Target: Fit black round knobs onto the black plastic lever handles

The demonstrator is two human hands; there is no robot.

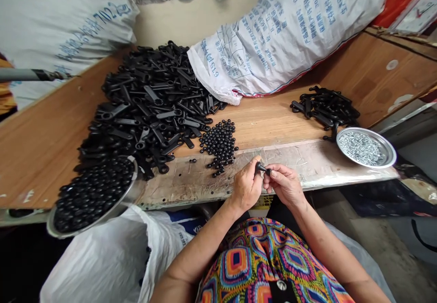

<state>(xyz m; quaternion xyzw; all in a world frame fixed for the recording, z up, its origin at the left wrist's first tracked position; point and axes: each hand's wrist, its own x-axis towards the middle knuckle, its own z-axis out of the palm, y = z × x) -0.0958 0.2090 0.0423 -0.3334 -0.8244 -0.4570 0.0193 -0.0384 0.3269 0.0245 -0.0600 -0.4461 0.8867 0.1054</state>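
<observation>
The person wears a garment [252,262] printed with nested diamond shapes in orange, blue, pink, teal and yellow, edged in black. A round silver button [282,285] sits on a dark patch at its lower middle. Both forearms are bare down to the left hand [246,187] and right hand [285,185]

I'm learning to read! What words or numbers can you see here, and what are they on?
"7022": blue print on the left white sack; the rest there is blurred.
Right white sack: blue print, too small and tilted to read.
Nothing else shows readable text.
</observation>
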